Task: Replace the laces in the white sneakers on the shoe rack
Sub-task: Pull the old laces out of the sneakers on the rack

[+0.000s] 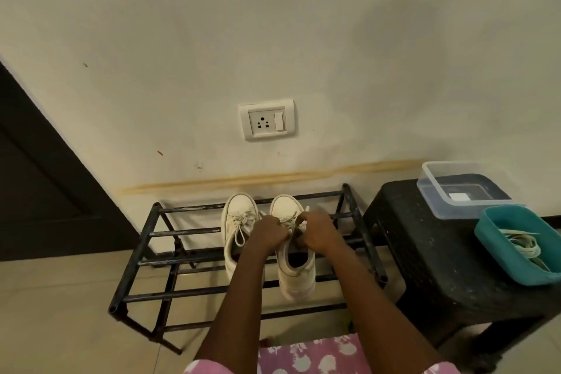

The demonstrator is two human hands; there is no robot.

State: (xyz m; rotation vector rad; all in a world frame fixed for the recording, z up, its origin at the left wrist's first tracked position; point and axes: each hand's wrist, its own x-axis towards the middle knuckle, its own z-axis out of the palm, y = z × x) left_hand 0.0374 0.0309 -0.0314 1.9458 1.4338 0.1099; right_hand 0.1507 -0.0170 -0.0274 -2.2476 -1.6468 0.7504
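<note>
The two white sneakers stood side by side on the top bars of the rack (182, 232), toes toward the wall, likely so that the eyelets faced the seated person and both hands could work from above without lifting a shoe. The left hand (270, 232) and right hand (318, 229) met over the right sneaker (296, 270), at the middle of the rack. The fingers of each were curled in and seemed to be pinching its lace (306, 210) near the tongue, one pale end poking up past the right knuckles; this looked like the loosening of the old lace, so the job appeared to be near its start. The exact pinch was partly hidden by the knuckles. That sneaker looked off-white and a little grubby, with a rounded toe cap, an open dark collar and a thick pale sole hanging over the rack's front bars. The left sneaker (239, 222), just beside it, kept its lace tied in a loose bow and was untouched. To the right of the rack, a dark stool (425, 252) carried a teal basket (498, 255) of spare laces (525, 244), probably set within easy reach for threading, and a clear box (437, 200) behind it.
</note>
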